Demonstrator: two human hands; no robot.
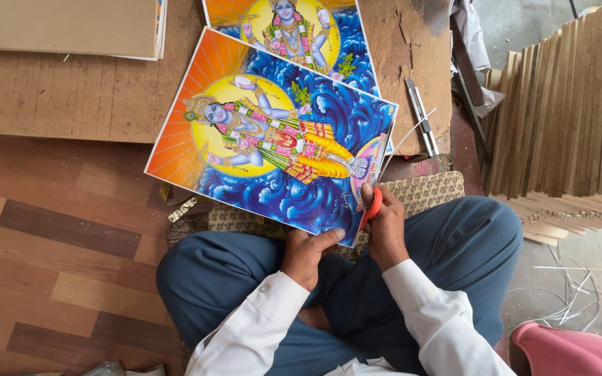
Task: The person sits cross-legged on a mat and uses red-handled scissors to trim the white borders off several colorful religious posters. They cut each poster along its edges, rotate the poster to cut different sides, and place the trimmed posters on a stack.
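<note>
- Hands work a glossy printed poster [273,143] across a seated person's lap, its top overhanging a wooden board [71,97].
- Left hand [306,254] pinches the bottom edge; right hand [387,224] closes around red-handled scissors [371,207], blades apparently hidden behind the right edge.
- Wood-pattern floor [57,230] lies open leftward.

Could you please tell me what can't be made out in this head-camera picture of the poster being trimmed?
- Red-handled cutting tool: its blades are hidden by the right hand and the poster.
- Second poster: top cut off by the frame edge, bottom covered by the first.
- Pink object: cropped at the bottom right corner.
- Left hand: fingers hidden under the poster's edge.
</note>
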